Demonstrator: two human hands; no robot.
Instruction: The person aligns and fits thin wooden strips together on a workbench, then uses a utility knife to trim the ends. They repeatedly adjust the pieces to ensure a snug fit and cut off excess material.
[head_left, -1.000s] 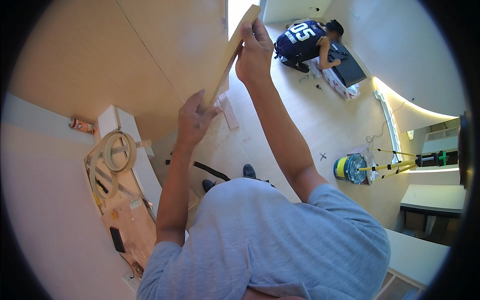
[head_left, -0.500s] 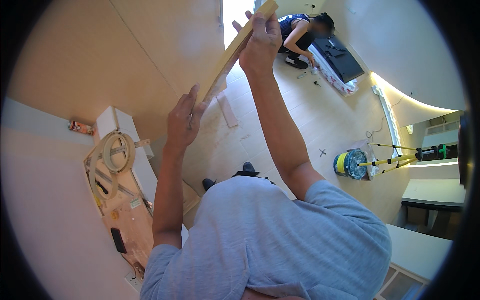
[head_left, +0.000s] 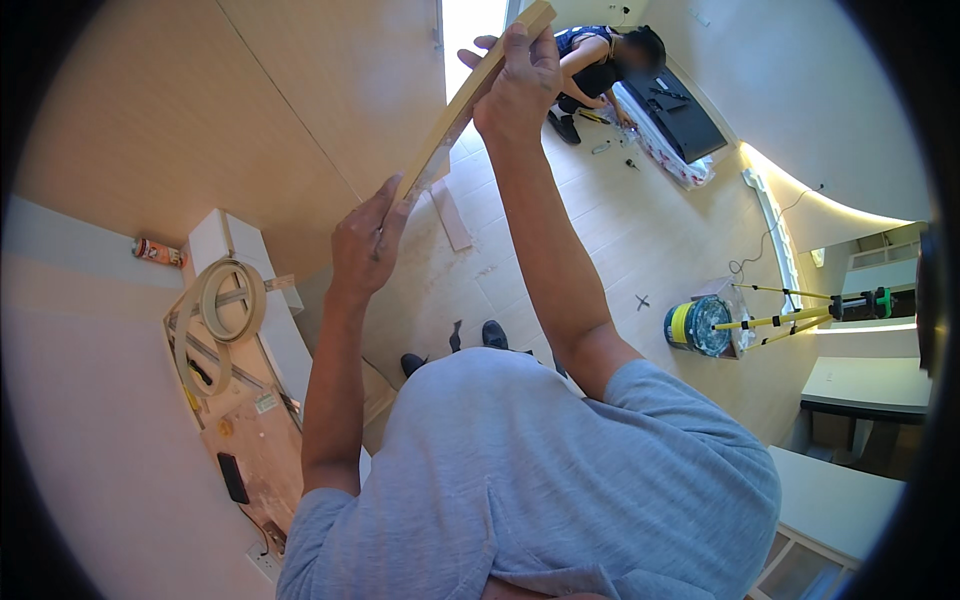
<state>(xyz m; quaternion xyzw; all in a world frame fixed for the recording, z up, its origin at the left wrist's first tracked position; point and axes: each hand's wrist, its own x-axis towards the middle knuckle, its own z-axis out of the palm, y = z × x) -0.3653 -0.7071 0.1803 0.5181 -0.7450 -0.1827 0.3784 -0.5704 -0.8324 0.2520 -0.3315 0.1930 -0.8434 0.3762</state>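
Note:
A long, narrow pale-wood board (head_left: 455, 112) slants up and to the right in front of me, its edge facing me. My right hand (head_left: 516, 92) grips it near the far upper end, thumb on the near side and some fingers showing beyond it. Lower down, my left hand (head_left: 366, 240) is closed on the near end, fingers pressed along the wood. Whitish smears mark the board's underside between the hands. A large wood-toned panel (head_left: 230, 110) rises to the left of the board.
At left, a bench (head_left: 260, 470) carries coiled edge banding (head_left: 233, 330) and a cartridge tube (head_left: 158, 251). A co-worker (head_left: 590, 75) crouches beside a flat black panel (head_left: 680, 115). At right stand a paint bucket (head_left: 690, 327) and a yellow tripod (head_left: 790, 318). A loose plank (head_left: 451, 217) lies on the floor.
Both my hands and the board have shifted very slightly left. The co-worker's foot and arm have moved, and a yellow item now shows by their feet.

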